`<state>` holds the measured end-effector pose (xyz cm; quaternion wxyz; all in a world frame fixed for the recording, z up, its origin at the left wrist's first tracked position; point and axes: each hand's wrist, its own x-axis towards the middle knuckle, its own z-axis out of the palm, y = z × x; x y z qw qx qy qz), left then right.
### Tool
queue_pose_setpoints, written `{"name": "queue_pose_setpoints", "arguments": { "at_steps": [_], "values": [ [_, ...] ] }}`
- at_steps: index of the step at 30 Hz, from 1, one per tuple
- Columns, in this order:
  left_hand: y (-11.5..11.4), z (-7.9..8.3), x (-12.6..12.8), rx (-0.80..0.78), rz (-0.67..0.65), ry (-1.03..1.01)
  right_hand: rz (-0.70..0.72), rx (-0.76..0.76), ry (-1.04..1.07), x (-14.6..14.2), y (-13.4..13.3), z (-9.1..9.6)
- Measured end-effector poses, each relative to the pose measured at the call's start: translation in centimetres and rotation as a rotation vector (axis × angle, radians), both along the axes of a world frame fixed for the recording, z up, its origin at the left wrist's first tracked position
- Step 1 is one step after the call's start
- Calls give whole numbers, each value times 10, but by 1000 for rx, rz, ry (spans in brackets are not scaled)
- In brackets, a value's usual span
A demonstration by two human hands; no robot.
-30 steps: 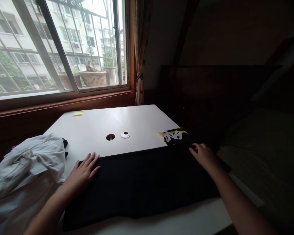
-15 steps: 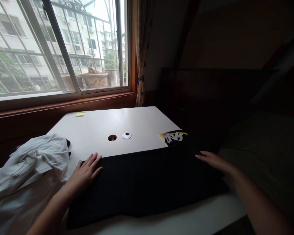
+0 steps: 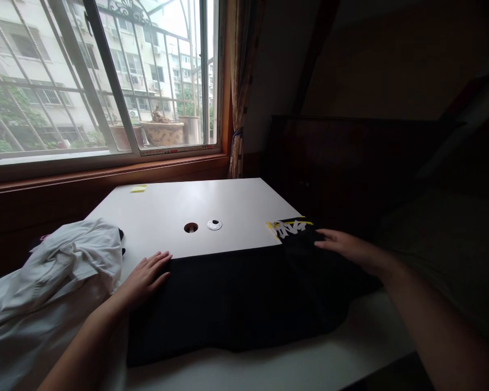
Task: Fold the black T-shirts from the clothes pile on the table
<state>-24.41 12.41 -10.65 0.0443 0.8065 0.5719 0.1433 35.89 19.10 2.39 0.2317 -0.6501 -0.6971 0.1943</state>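
Observation:
A black folded garment (image 3: 236,304) lies spread across the near part of the white table (image 3: 224,198). At its far right corner a patch of white lettering and yellow lines (image 3: 291,227) shows. My left hand (image 3: 149,274) rests flat on the far left corner of the black cloth, fingers stretched out. Over the right part of the garment is my right hand (image 3: 346,247), its fingers extended beside the printed patch. Dark shade hides whether those fingertips press on the cloth. The right end of the garment blends into the shadow.
A heap of white clothing (image 3: 65,271) sits on the left. The tabletop has a round hole (image 3: 190,227) with a round cover (image 3: 214,224) beside it, and a yellow sticker (image 3: 138,188) farther back. A window (image 3: 106,81) and a tied curtain (image 3: 237,108) stand behind.
My right hand has moved up and slightly left, toward the printed patch. The garment's near right edge has drawn inward. My left hand stays at the far left corner.

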Motion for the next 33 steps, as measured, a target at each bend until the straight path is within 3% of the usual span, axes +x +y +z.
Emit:
{"name": "queue_pose_setpoints", "arguments": {
  "at_steps": [2, 6, 9, 11, 14, 18, 22, 28, 33],
  "values": [
    [0, -2, 0, -3, 4, 9, 165, -86, 114, -44, -4, 20],
    [1, -3, -1, -14, -1, 17, 333, -8, 93, -150, -38, 45],
    [0, -1, -2, -19, -10, 16, 660, -233, 229, -210, -71, 50],
    [-1, 2, -1, -35, -8, 19, 732, -268, 275, -227, -82, 45],
    [-1, 4, 0, -52, -7, 26, 602, -92, 142, -222, -73, 20],
    [-1, 2, 2, -35, 7, 25, 341, 181, -205, -190, -46, -37],
    [0, 0, 2, -11, 3, 28, 183, 224, -312, -165, -39, -80],
    [0, 0, 3, -37, 23, 44, 207, 83, -114, -152, -32, -98],
    [-4, 1, 17, 43, 38, 73, 169, 239, -61, -145, -6, -100]
  ]
}}
